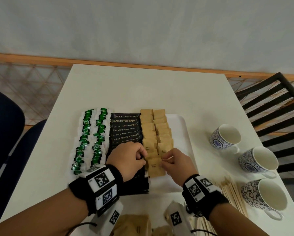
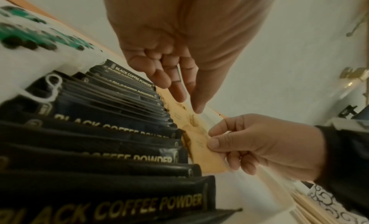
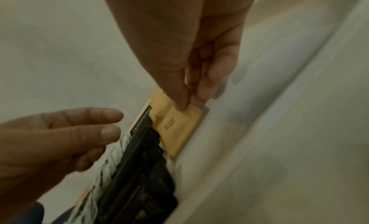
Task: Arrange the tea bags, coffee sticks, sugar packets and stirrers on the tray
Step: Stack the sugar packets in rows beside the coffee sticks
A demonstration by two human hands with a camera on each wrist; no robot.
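Note:
The white tray [image 1: 182, 126] holds two columns of green-and-white tea bags [image 1: 91, 138], a stack of black coffee sticks [image 1: 125, 126] and two columns of brown sugar packets [image 1: 154, 130]. My right hand [image 1: 165, 160] [image 3: 187, 104] pinches the far right corner of the nearest sugar packet [image 1: 155, 167] [image 3: 177, 126], which lies at the near end of the left sugar column. My left hand [image 1: 141, 157] [image 2: 185, 101] hovers over the seam between coffee sticks and sugar, fingers relaxed and holding nothing. Wooden stirrers [image 1: 233, 196] lie on the table right of the tray.
Three patterned cups [image 1: 228, 135] [image 1: 260, 159] [image 1: 269, 195] stand along the table's right side. More loose brown packets [image 1: 132, 223] sit at the near edge. A black slatted chair [image 1: 279, 103] is at the right and a dark blue seat [image 1: 3, 133] at the left.

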